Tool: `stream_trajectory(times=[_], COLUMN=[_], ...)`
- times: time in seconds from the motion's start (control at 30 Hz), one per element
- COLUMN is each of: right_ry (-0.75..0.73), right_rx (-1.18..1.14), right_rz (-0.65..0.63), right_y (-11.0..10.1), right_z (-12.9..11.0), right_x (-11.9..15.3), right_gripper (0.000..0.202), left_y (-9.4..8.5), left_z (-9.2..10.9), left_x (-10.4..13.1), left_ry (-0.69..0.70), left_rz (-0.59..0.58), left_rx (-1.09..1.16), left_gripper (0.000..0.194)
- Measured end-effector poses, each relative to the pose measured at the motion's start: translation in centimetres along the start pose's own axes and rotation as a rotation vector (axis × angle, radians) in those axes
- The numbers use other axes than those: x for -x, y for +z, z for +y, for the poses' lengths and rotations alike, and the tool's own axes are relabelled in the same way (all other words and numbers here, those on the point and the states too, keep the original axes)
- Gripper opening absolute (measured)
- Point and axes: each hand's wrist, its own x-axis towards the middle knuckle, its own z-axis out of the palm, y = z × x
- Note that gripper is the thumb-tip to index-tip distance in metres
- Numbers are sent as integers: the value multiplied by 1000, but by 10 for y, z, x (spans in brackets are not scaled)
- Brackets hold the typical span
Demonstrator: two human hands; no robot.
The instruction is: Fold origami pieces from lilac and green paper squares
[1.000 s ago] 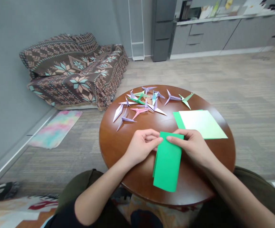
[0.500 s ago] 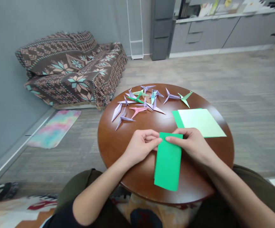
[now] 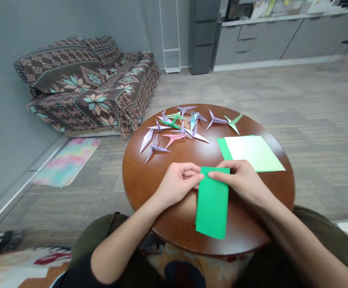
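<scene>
A green sheet of paper [image 3: 212, 206], folded over into a narrow rectangle, is held above the near part of the round table. My left hand [image 3: 182, 181] pinches its upper left edge, thumb in front and fingers behind. From the other side my right hand [image 3: 239, 176] grips the top, its thumb lying flat on the front face and its fingers behind the paper. The layers stand slightly apart along the lower left edge. Beyond my hands lie several folded paper cranes, among them a pink one [image 3: 174, 138] and a dark green one [image 3: 174, 122].
The round brown table [image 3: 149, 180] stands before my knees. A stack of pale green and green paper sheets [image 3: 253, 152] lies at its right. Past the table are a sofa with a patterned cover [image 3: 95, 92], a pastel mat [image 3: 68, 160] and grey kitchen cabinets [image 3: 260, 42].
The view has shifted very slightly. Both hands keep the same hold on the folded green paper, which has barely moved.
</scene>
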Motion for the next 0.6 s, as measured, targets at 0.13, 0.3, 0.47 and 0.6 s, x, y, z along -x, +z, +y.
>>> stream_trajectory(times=[0.13, 0.3, 0.47, 0.6], right_ry=[28, 132, 156, 155], right_rx=[-140, -246, -252, -263], right_rz=[1, -148, -104, -94], right_y=[5, 13, 16, 14], right_z=[1, 2, 3, 5], right_x=[0, 2, 4, 4], right_gripper=[37, 64, 74, 79], left_y=[0, -7, -13, -12], left_z=[0, 2, 0, 1], left_x=[0, -7, -10, -9], left_ry=[81, 185, 233, 221], left_rz=[76, 247, 342, 247], left_rx=[38, 76, 55, -72], left_gripper=[31, 34, 43, 22])
